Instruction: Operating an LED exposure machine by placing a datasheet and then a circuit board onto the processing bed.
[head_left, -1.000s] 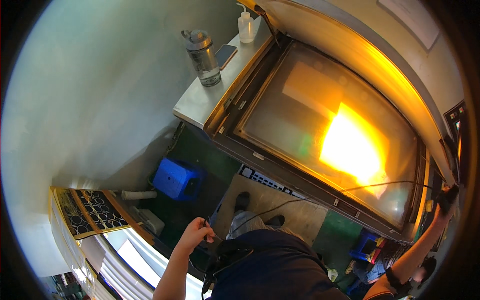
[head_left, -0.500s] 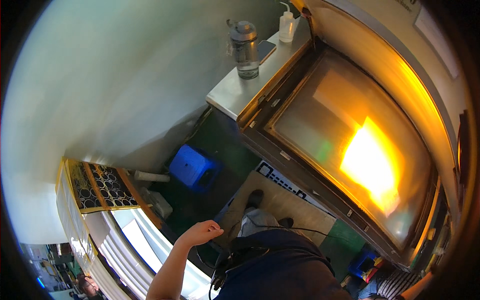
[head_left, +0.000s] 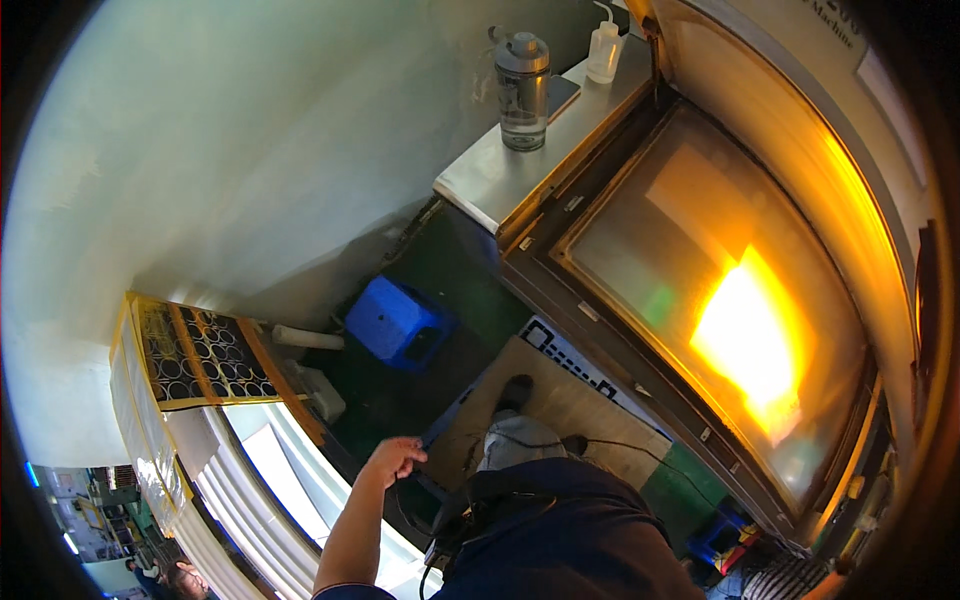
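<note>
My left hand (head_left: 395, 461) hangs in the air at the lower centre, its fingers loosely curled with nothing visible in them. It touches nothing and is nearest to the bright white light table (head_left: 275, 475) on the left. A dark sheet with a pattern of circles (head_left: 205, 355) is taped at that table's far end. To the right, a large machine (head_left: 590, 310) has its lid (head_left: 800, 110) raised over a glass bed (head_left: 660, 230) with a glaring orange-white light on it. My right hand is out of view.
A metal ledge (head_left: 475, 190) bears a water bottle (head_left: 523, 95), a dark flat object (head_left: 563, 93) and a white squeeze bottle (head_left: 604, 52). A blue stool (head_left: 395, 322) stands on the green floor. Thin cables cross my body. People (head_left: 188, 580) show at the lower left.
My left hand has shifted slightly left, its fingers a little more bent. The view has turned a little, so the machine and ledge sit further right.
</note>
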